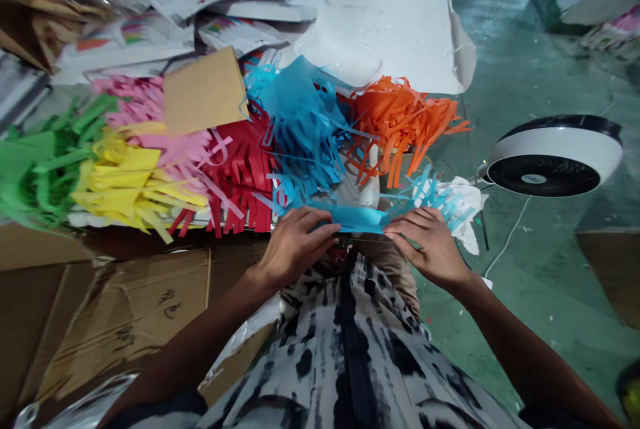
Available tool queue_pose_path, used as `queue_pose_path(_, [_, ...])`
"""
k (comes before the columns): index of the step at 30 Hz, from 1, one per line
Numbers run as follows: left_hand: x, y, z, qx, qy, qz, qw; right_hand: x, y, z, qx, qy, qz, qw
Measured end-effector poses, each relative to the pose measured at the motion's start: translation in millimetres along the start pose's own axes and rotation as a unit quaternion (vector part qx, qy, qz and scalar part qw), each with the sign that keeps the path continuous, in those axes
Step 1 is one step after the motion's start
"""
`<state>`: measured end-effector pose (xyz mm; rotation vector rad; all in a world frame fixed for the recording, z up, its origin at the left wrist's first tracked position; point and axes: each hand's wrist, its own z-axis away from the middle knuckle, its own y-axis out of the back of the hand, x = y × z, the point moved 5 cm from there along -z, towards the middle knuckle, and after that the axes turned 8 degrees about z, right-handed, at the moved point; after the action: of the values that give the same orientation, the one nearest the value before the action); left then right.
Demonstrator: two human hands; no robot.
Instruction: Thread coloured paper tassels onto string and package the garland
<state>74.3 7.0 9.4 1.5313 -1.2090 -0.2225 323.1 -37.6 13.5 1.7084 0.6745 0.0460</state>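
Note:
A strip of blue fringed paper [357, 218] stretches between my two hands just above my lap. My left hand [295, 246] pinches its left end, fingers closed over the paper. My right hand [433, 242] grips the right end, where light blue fringes fan out. Behind the strip lies a big heap of blue fringed paper [300, 122].
Piles of fringed paper lie in a row: green [37, 162], yellow [127, 182], pink [145, 106], red [240, 176], orange [400, 119]. A cardboard sheet [205, 92] rests on them. Flattened cartons [110, 316] lie at left. A white fan [555, 156] stands on the green floor.

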Motion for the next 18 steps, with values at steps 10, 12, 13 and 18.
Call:
queue_pose_path(10, [-14,5,-23,-0.030,0.143,-0.029,0.989,-1,-19,-14,-0.032,-0.111,0.143,0.983])
queue_pose_path(12, [-17,4,-27,-0.031,0.146,-0.060,0.987,-1,-19,-17,-0.041,-0.123,0.160,0.979])
queue_pose_path(13, [-18,4,-29,-0.032,0.144,-0.071,0.986,-1,-18,-18,-0.045,-0.127,0.164,0.977])
queue_pose_path(18, [-21,3,-35,-0.050,0.120,-0.106,0.986,0,-16,-24,-0.058,-0.144,0.170,0.973])
